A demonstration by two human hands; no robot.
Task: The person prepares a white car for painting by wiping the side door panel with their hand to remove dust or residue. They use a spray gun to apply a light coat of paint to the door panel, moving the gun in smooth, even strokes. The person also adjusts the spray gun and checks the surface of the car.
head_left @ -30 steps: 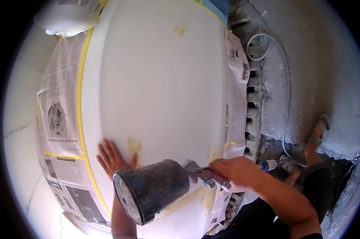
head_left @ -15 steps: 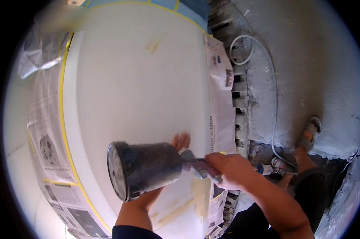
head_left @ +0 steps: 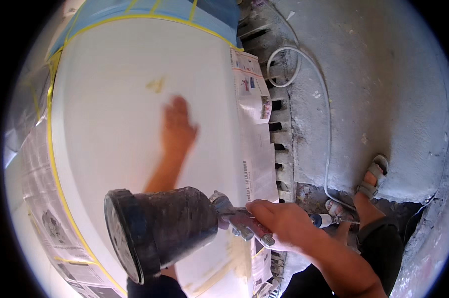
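My right hand (head_left: 286, 222) is closed round the handle of a spray gun (head_left: 242, 223). The gun's dark cup (head_left: 177, 226), with a black-rimmed lid, extends to the left over the panel. My left hand (head_left: 179, 128) lies flat against a white panel (head_left: 120, 99), blurred by motion, fingers stretched out and nothing held. The cup hides part of my left forearm. A small yellowish patch (head_left: 156, 85) shows just beyond my left fingertips. Tan streaks (head_left: 224, 268) mark the panel's near right part.
Yellow tape (head_left: 60, 176) and newspaper (head_left: 43, 198) border the panel; blue sheeting (head_left: 175, 9) covers the far end. Slotted concrete (head_left: 280, 126) runs along the right. A pale hose (head_left: 328, 124) loops over the grey floor (head_left: 363, 89), near my sandalled feet (head_left: 371, 181).
My left hand has slid away from me across the panel, from behind the gun toward the yellowish patch. The spray gun and cup have shifted left and nearer in the view.
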